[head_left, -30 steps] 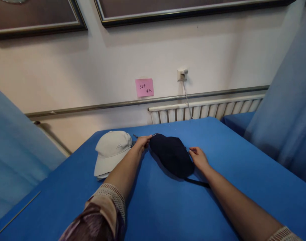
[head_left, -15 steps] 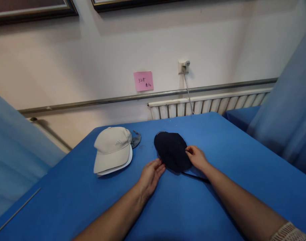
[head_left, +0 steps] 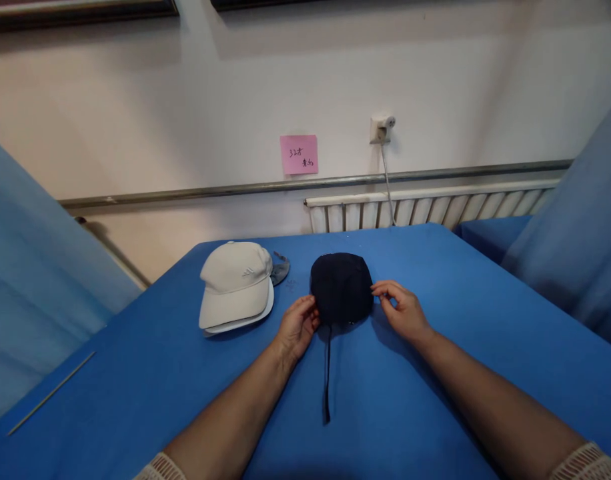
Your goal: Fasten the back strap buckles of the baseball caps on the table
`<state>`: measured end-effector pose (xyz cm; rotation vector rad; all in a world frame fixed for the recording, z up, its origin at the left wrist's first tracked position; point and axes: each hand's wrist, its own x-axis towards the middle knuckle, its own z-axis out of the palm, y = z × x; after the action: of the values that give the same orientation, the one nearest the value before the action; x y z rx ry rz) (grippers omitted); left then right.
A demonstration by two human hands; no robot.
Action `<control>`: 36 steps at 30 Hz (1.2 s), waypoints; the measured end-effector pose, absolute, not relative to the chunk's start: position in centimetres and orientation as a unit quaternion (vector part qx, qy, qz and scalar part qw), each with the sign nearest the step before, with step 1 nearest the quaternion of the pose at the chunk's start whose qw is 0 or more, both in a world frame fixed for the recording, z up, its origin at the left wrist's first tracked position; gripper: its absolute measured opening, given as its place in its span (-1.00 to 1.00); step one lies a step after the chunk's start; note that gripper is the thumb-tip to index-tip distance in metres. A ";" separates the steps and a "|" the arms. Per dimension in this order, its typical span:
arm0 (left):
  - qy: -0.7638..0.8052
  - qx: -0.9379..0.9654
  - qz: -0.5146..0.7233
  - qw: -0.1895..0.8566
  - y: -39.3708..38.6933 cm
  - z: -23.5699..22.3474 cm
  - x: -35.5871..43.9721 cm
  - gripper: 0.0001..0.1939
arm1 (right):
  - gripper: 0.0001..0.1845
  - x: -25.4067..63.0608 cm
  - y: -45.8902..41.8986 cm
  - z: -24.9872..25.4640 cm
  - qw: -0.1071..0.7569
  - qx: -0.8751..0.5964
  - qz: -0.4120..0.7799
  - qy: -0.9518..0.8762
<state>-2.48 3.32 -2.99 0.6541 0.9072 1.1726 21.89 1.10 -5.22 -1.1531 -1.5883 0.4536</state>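
A dark navy cap (head_left: pixel 341 288) lies on the blue-covered table between my two hands, with a thin dark strap (head_left: pixel 327 380) trailing from it toward me. My left hand (head_left: pixel 298 325) is closed at the cap's left edge, its fingertips partly hidden by the fabric. At the opposite edge, the fingertips of my right hand (head_left: pixel 404 310) pinch the rim of the cap. To the left sits a light beige cap (head_left: pixel 237 277), stacked over a white brim (head_left: pixel 245 325). Behind that stack, part of a grey cap (head_left: pixel 280 270) shows.
The blue table cover (head_left: pixel 410 413) spreads around the caps. A thin stick (head_left: pixel 50 395) lies near the left edge. Beyond the far edge are a white radiator (head_left: pixel 425 208), a metal rail (head_left: pixel 210 193) and a plugged socket (head_left: pixel 381 130). Blue curtains (head_left: pixel 40 287) hang on both sides.
The navy cap has been turned so its brim no longer points up-left, and its strap now hangs toward me. My left hand has moved onto its left edge. The view has shifted slightly.
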 end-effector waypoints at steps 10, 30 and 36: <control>0.573 0.395 0.544 0.469 5.3 -3.3 -5.4 -0.73 | -0.56 17.3 3.3 -5.3 0.347 -0.521 0.132 -0.769; 0.464 0.668 0.452 0.366 3.3 -2.8 -4.4 -0.75 | -0.90 16.8 0.7 -6.2 0.320 -0.567 0.170 -0.740; 0.455 0.748 0.409 0.258 2.5 -2.5 -4.3 -0.75 | -0.84 18.1 2.1 -6.9 0.464 -0.505 0.427 -0.590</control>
<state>-4.27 2.49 -2.46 2.0273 1.2348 1.1083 18.06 2.07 -6.89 -1.2395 -1.4492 1.0481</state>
